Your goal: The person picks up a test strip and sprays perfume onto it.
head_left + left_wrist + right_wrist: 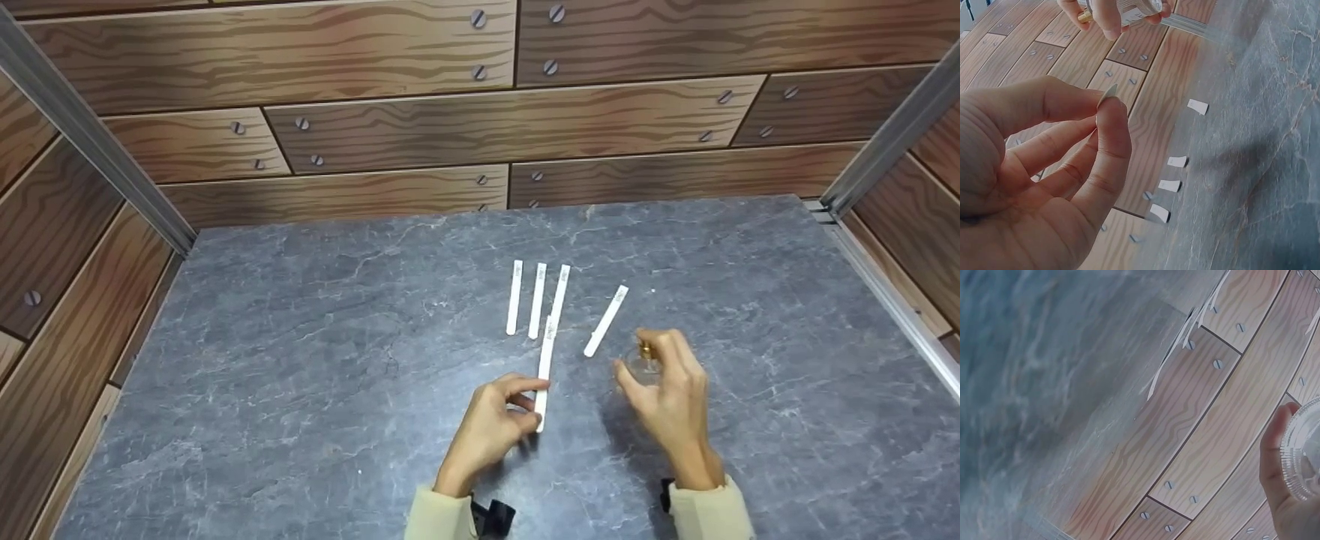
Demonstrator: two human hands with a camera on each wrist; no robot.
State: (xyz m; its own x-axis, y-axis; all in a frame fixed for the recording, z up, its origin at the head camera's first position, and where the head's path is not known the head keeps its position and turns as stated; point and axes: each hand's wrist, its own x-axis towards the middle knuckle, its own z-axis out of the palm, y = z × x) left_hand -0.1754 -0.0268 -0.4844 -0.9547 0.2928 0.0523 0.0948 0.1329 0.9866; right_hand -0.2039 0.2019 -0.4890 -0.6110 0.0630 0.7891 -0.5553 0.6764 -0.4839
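My left hand [491, 424] pinches the near end of a white paper strip [547, 352] between thumb and fingers. Small dark print marks its far end, which overlaps a strip lying behind it in the head view. The left wrist view shows this strip's tip [1108, 93] poking out past the fingertips. In my right hand [675, 394] is a small clear glass perfume bottle [646, 365] with a gold spray top; the fingers curl round it. The right wrist view shows its round ridged glass [1302, 453] at the right edge.
Three similar strips stand in a row on the table, the left one [514, 298], the middle one [537, 300] and the right one [562, 281]. A further strip [606, 321] lies slanted beside them, near the right hand. A wood-patterned wall [390, 135] rises behind the grey marbled table [300, 337].
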